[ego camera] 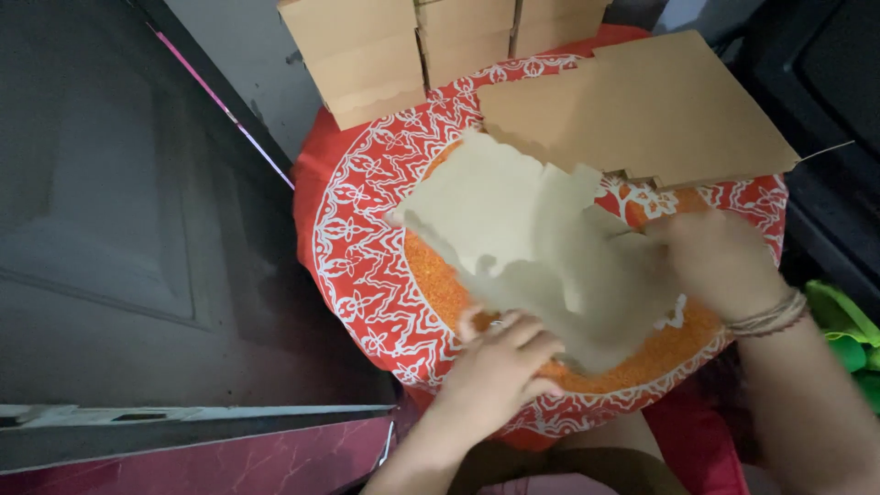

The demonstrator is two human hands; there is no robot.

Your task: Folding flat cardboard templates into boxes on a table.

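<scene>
Both our hands are on one flat cardboard blank point(527, 243), pale and blurred, with scalloped cut edges. Our left hand point(502, 367) sits nearest us, fingers curled up against the blank's lower edge, gripping it from beneath. Our right hand point(720, 261) is a little farther out and to the right, closed on the blank's right side; a band of tan cord point(772, 316) wraps that wrist. The blank is tilted, its far left corner raised above the cloth, and it spans the gap between our hands and reaches away to the left beyond them.

Under our hands lies a round red cloth point(353, 238) with a white pattern ringing an orange centre point(431, 275). The orange part shows just left of our left hand and below the blank.

Beyond our right hand, touching the far edge of the blank or just behind it, rests a stack of flat brown cardboard sheets point(642, 105), darker than the one we hold. We cannot tell how many sheets it has.

Farther still, past our left hand, folded brown boxes point(403, 50) stand in a row at the far rim of the cloth.

Left of our left hand is a dark panelled door point(119, 211). Right of our right wrist, something green point(843, 321) shows at the frame's edge.
</scene>
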